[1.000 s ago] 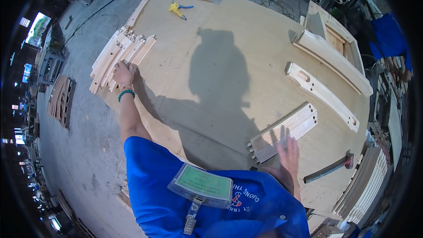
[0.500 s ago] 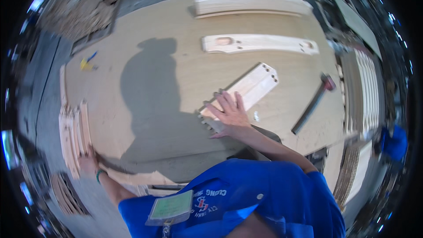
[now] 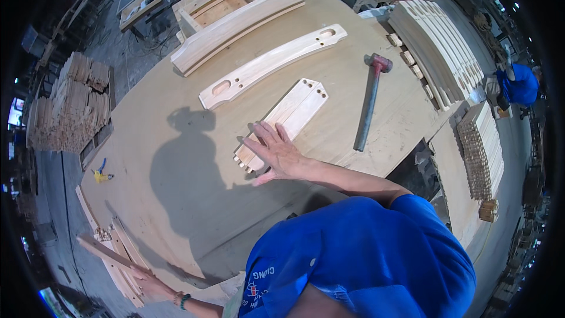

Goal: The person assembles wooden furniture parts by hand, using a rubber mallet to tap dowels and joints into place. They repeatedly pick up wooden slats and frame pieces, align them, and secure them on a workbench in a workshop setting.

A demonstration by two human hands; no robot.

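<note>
My right hand (image 3: pixel 279 156) lies with fingers spread over a pair of short pale wooden boards (image 3: pixel 300 103) placed side by side on the table. Round holes show at their far end and small dowels stick out at the near end. At the lower left, my left hand (image 3: pixel 152 285) is closed around the near end of a wooden slat (image 3: pixel 106 251), which lies slanted across a stack of similar slats (image 3: pixel 126 285). Part of the fingers is hidden. Beyond the short boards is a long curved wooden rail (image 3: pixel 273 65) with slots and holes.
A mallet (image 3: pixel 371 100) with a reddish head lies to the right. Farther off stands a wooden frame (image 3: pixel 241 26). A yellow and blue tool (image 3: pixel 102 172) sits near the left edge. Curved parts (image 3: pixel 435 53) are stacked at right, near a person in blue (image 3: pixel 521 82).
The view has turned, shifting the table in the picture. My left hand now has a slat angled across the stack. My right hand stays on the short boards.
</note>
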